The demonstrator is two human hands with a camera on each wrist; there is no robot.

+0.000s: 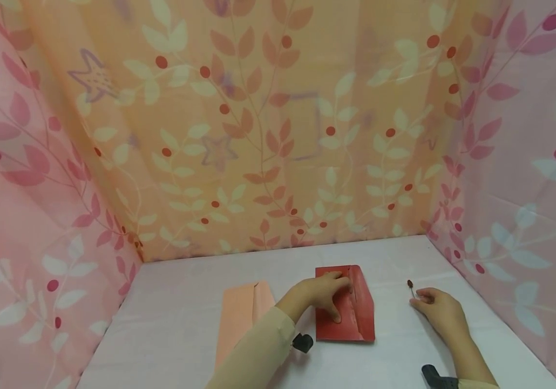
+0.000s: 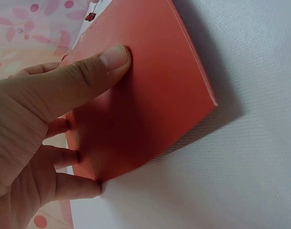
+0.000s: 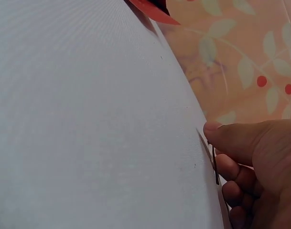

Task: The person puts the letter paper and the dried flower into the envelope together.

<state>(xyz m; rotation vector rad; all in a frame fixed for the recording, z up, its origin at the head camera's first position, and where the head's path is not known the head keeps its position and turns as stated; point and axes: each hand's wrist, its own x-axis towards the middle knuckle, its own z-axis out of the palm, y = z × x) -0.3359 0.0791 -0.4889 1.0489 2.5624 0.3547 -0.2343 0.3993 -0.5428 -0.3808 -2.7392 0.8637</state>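
1. The red envelope [image 1: 351,308] lay flat near the middle of the desk [image 1: 171,319], flap open.
2. The left hand [image 1: 324,294] pressed on it, thumb [image 2: 102,67] flat on the paper, fingers loosely spread.
3. The right hand [image 1: 438,310] pinched a thin stick with a dark tip [image 1: 411,287], nearer the desk's right edge.
4. A peach envelope [image 1: 241,319] lay left of the red one.

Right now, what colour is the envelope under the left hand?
Red; the envelope shows best in the left wrist view, under the left hand.
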